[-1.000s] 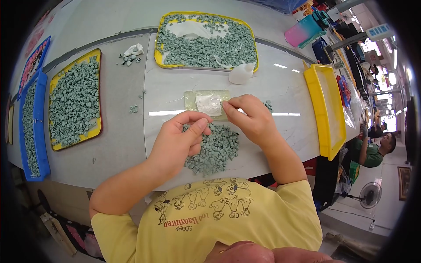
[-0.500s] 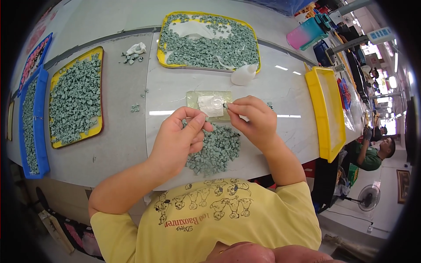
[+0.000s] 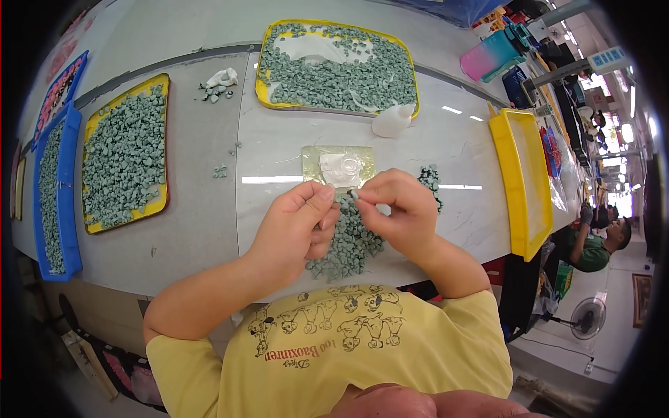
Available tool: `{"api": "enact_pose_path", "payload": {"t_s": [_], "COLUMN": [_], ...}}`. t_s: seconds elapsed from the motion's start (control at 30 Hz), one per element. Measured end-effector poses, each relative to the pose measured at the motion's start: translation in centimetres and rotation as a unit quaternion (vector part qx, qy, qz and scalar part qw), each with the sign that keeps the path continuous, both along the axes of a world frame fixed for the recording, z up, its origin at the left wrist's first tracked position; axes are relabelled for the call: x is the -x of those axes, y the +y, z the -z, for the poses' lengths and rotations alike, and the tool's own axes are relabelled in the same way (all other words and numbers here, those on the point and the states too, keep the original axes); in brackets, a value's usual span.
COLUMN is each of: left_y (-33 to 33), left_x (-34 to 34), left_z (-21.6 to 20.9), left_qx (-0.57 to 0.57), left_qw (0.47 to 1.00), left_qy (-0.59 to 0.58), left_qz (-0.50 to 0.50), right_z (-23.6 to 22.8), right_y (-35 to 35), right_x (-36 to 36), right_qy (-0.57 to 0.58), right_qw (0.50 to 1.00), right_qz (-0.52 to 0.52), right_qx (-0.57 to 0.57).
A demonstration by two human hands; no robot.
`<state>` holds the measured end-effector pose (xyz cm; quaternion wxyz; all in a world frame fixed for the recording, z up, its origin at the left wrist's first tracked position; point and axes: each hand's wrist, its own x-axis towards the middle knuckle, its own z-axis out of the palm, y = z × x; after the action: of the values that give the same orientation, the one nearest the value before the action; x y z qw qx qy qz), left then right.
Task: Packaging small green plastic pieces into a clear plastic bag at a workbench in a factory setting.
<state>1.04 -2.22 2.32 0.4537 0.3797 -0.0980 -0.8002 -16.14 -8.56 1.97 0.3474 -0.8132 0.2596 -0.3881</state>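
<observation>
1. Head view: the right hand [image 3: 401, 209] has thumb and forefinger closed in a pinch on a small green piece [image 3: 353, 195].
2. Just left of it, the left hand [image 3: 296, 226] is half curled, thumb and forefinger tips together; whether they grip anything, I cannot tell.
3. Under and between both hands lies a loose pile of green pieces [image 3: 348, 244], reaching toward the wearer's shirt [image 3: 313, 334] and the table's near edge.
4. Just beyond the fingertips sits a pale green pad [image 3: 311, 164] bearing a white sheet [image 3: 331, 169].
5. Right beside the right hand is a small dark green cluster [image 3: 431, 182]; tabletop [image 3: 467, 223] stretches from there to a yellow bin's [image 3: 496, 139] wall.
6. Left of the left hand, a wide stretch of tabletop runs to a yellow-rimmed tray [image 3: 162, 202].
7. Farther ahead of the hands, a white bottle [image 3: 392, 122] stands at the near edge of another filled yellow tray [image 3: 263, 90].
</observation>
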Motion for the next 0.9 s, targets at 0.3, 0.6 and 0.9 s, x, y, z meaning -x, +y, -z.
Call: {"api": "enact_pose_path", "payload": {"t_s": [0.3,0.6,0.9], "left_y": [0.0,0.5,1.0], "left_x": [0.0,-0.1,0.6], "left_z": [-0.2,-0.5,0.1], "left_qx": [-0.009,0.069,0.200], "left_qw": [1.000,0.994,0.945], "left_qy": [0.015,-0.077,-0.253], "left_qz": [0.006,-0.026,-0.058], "right_z": [0.1,0.2,0.2], "right_y": [-0.4,-0.1,0.4], "right_x": [-0.3,-1.0,-1.0], "right_qy": [0.033,-0.002,-0.003], "right_qw": [0.972,0.976,0.983], "right_qz": [-0.046,-0.056,-0.034], "right_qx": [0.227,0.210,0.182]}}
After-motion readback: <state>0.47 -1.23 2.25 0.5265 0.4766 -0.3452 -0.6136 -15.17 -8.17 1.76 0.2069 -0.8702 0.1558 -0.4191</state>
